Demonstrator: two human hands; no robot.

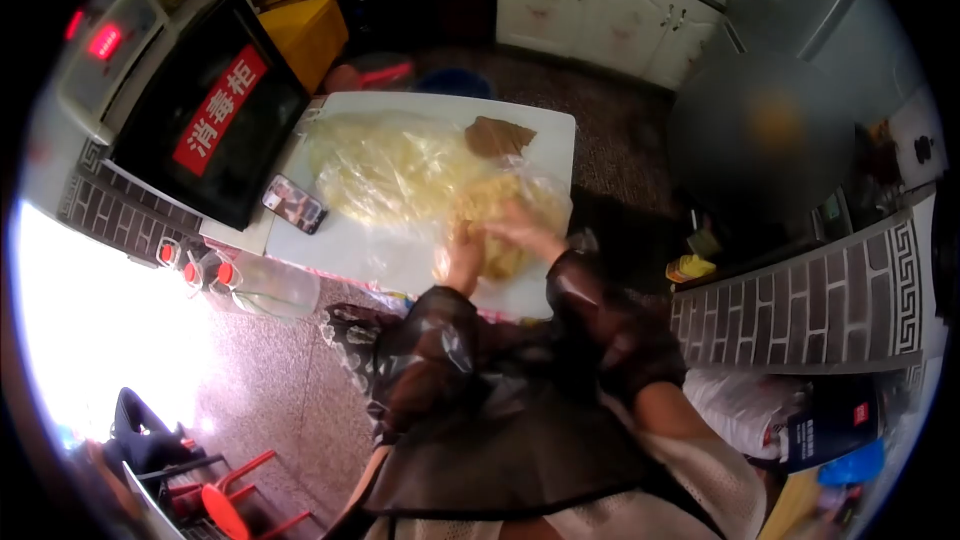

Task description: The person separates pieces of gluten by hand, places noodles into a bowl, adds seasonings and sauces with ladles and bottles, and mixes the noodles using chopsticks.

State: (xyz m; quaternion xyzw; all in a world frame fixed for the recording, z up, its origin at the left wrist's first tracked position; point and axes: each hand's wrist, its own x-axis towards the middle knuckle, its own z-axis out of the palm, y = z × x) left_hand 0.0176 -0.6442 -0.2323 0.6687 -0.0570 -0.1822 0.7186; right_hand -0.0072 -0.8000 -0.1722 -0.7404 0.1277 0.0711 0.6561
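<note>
A clear plastic bag with pale yellow food in it lies near the right end of the white table; the food's exact kind is too blurred to name. My left hand is at the bag's near left side, its fingers closed on the plastic. Over the yellow food, my right hand reaches across toward the left one; motion smears its fingers. Beside them, a larger clear bag of pale yellow contents spreads over the table's middle. A brown flat piece rests behind my hands.
The white table holds a phone at its left edge. A black cabinet with a red sign stands left. Large plastic bottles are on the floor, with a red stool lower left. A brick-patterned counter side is right.
</note>
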